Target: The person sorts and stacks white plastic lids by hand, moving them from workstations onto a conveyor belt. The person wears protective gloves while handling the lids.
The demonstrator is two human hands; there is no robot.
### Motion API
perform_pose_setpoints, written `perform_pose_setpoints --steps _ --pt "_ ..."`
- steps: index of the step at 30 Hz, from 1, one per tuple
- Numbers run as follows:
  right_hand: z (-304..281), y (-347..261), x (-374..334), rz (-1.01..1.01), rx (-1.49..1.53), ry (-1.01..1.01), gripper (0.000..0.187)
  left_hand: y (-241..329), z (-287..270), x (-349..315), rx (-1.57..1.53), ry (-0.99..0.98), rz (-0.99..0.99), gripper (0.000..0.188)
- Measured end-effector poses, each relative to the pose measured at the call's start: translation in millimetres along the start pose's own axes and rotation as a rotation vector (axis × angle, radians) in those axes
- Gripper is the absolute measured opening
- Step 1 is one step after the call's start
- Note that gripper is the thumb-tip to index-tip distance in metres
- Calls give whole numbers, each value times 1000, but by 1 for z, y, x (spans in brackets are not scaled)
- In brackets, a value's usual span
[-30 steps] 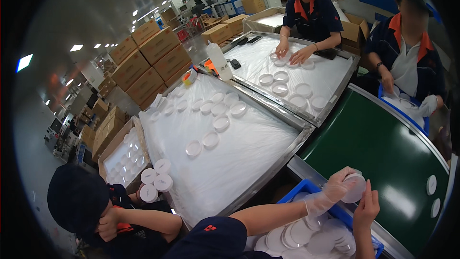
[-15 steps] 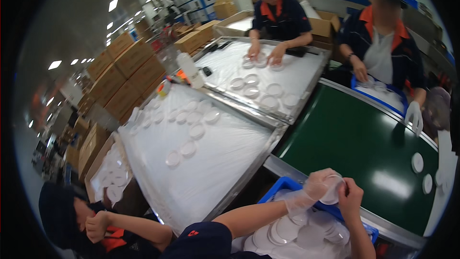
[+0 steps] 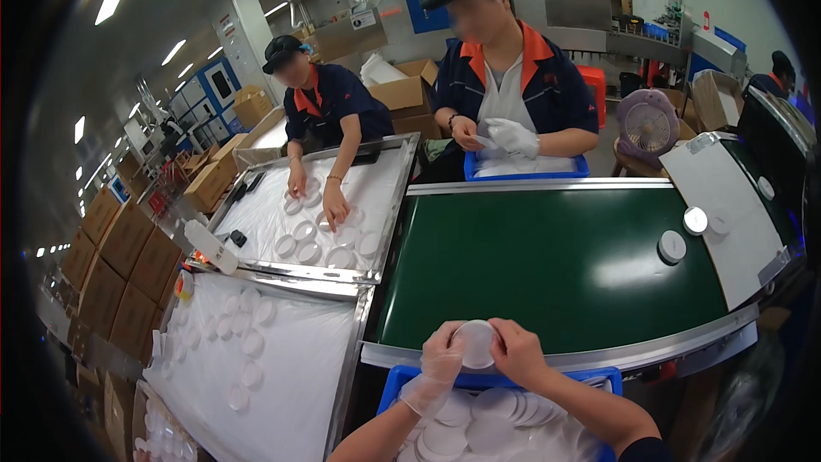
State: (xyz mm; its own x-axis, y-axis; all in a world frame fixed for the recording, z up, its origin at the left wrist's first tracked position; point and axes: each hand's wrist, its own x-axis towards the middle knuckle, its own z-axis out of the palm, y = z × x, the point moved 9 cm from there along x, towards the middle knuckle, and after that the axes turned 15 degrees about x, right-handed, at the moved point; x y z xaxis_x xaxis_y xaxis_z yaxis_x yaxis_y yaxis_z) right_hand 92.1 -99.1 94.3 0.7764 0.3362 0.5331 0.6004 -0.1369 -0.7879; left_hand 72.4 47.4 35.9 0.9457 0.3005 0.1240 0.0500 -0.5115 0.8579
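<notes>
Held between both hands is a round white disc (image 3: 476, 345), its flat face upright toward me over the near edge of the green conveyor belt (image 3: 496, 257). My left hand (image 3: 440, 357), in a thin translucent glove, is closed on the disc's left rim. On the opposite rim, my bare right hand (image 3: 517, 354) grips with thumb and fingers. Just below, a blue bin (image 3: 392, 389) holds several loose white discs (image 3: 492, 432), some fanned over one another in clear plastic.
Two white round pieces (image 3: 672, 246) lie at the belt's right end by a white board (image 3: 714, 197). Left stand plastic-covered tables (image 3: 299, 351) with round pieces. Across the belt, a gloved co-worker (image 3: 522, 77) works over another blue bin (image 3: 526, 173); a second person (image 3: 329, 107) handles pieces.
My view has swung right, so the belt now lies straight ahead. The disc has turned more face-on, still between my hands. The far co-worker's hands have come together above their bin.
</notes>
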Motion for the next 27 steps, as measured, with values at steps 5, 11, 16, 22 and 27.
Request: perform_pose_setpoints --steps 5,11,16,22,27 --pt "6 28 -1 173 97 -79 21 28 -11 -5 125 112 38 20" --pt "-15 50 6 393 129 60 23 108 23 -45 776 68 931 44" --pt "-9 28 8 153 70 26 25 82 28 -31 980 22 723 39" --pt "7 27 -7 336 292 13 19 64 3 -16 961 121 655 37" --pt "104 -19 -99 -71 141 -918 33 -38 -167 36 1018 509 120 38"
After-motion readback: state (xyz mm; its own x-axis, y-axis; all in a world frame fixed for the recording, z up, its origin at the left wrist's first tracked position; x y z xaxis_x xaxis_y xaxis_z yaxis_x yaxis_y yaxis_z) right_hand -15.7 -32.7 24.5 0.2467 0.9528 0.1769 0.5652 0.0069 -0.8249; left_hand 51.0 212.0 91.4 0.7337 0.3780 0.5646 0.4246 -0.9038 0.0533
